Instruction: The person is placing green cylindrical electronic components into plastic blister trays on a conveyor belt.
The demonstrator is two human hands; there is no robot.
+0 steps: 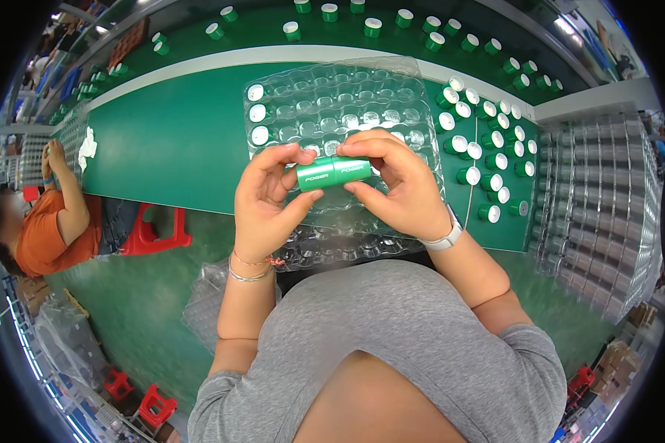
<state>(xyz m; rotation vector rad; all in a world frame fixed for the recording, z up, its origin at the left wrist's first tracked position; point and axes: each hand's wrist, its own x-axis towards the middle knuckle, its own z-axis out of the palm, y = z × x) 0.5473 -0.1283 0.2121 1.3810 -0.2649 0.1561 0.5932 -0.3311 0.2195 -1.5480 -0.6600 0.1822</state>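
Two shiny green cylinders meet end to end in front of me, above a clear plastic tray. My left hand grips the left cylinder between thumb and fingers. The right cylinder is pinched by my right hand. Whether the two are joined or only touching, I cannot tell. In the tray's left column stand three green cylinders with white round ends, the nearest cylinder just beyond my left hand. The tray's other visible pockets hold no green cylinders; my hands hide part of it.
Many white-ended green cylinders stand on the green table to the right. More cylinders line the far green strip. Nested clear trays rise at the right. A person in orange sits at the left near a red stool.
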